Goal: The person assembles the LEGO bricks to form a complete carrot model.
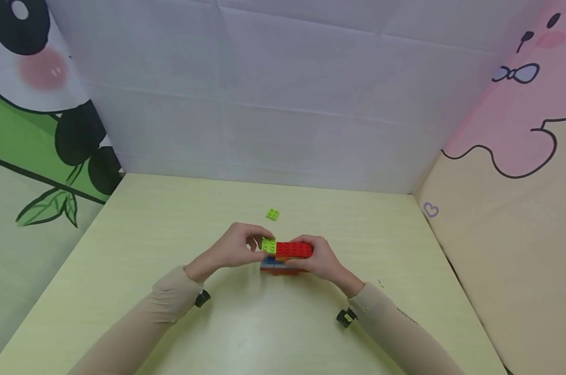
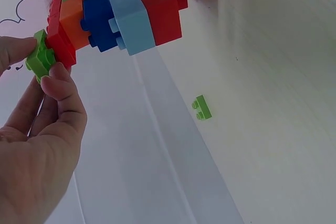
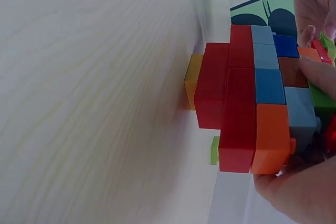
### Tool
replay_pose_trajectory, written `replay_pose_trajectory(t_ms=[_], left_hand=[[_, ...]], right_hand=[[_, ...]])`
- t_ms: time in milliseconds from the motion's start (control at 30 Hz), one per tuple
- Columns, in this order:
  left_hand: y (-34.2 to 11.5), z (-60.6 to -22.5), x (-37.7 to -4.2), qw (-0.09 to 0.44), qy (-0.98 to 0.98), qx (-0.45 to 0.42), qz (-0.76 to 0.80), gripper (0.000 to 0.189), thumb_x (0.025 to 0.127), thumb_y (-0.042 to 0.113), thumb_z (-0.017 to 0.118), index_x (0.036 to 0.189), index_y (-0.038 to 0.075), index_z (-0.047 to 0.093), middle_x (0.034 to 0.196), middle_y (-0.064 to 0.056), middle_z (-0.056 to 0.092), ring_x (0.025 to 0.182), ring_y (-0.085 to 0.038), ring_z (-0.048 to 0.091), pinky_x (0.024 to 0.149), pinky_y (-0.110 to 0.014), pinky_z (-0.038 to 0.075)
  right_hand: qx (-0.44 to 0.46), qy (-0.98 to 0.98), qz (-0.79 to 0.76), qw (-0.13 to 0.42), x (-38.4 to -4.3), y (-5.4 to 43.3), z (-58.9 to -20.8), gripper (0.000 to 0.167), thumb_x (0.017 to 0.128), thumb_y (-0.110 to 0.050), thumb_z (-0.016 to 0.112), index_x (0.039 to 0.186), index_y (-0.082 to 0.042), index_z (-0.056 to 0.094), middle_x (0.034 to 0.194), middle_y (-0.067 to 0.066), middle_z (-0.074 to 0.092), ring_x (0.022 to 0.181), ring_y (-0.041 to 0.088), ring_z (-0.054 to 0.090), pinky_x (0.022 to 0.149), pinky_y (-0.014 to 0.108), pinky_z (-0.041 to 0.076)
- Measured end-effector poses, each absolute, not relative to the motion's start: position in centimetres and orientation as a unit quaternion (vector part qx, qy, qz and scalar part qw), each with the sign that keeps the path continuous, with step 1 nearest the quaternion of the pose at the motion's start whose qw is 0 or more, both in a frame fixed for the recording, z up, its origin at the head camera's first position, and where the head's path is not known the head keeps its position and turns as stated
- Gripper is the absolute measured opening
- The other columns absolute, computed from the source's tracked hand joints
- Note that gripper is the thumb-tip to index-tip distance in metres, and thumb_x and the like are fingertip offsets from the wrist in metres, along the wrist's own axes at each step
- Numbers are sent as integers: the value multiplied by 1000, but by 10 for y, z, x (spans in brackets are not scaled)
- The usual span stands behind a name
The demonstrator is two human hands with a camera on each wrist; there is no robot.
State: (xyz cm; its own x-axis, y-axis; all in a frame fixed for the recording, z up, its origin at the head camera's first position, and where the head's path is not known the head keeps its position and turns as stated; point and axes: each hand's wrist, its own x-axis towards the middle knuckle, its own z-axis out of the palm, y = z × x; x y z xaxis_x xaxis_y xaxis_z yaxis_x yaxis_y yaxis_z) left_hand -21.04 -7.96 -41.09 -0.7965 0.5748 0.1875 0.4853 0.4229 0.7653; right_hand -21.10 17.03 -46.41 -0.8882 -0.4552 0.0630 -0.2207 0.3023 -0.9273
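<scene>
A stacked model of toy building bricks (image 1: 294, 250) has a red top layer, with orange, blue, light blue and red bricks (image 3: 240, 103) below. My right hand (image 1: 324, 258) grips the model from the right, its thumb along the near side under the red top. On the left, my left hand (image 1: 239, 245) pinches a lime green brick (image 1: 269, 246) between thumb and fingers. That brick is right at the end of the red brick (image 2: 59, 38), its studs showing in the left wrist view. A yellow brick (image 3: 193, 82) forms the model's bottom.
Another lime green brick (image 1: 273, 214) lies on the pale wooden table (image 1: 189, 208) beyond the hands. A white cloth wall (image 1: 283, 104) closes the back, with printed panels on the left and right sides.
</scene>
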Motion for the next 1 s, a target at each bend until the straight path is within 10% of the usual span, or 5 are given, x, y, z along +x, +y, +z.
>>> replay_pose_trajectory(t_ms=[1000], left_hand=[[-76,-410,-211,62,850,302,428,25,78,14,80,102,11,72,85,8,64,67,-14,53,57,-27,46]], right_hand=[[-210,801,-550,111,-211,170,-463,35,77,-24,82,107,-15,67,103,-3,64,94,21,58,75,35,52]])
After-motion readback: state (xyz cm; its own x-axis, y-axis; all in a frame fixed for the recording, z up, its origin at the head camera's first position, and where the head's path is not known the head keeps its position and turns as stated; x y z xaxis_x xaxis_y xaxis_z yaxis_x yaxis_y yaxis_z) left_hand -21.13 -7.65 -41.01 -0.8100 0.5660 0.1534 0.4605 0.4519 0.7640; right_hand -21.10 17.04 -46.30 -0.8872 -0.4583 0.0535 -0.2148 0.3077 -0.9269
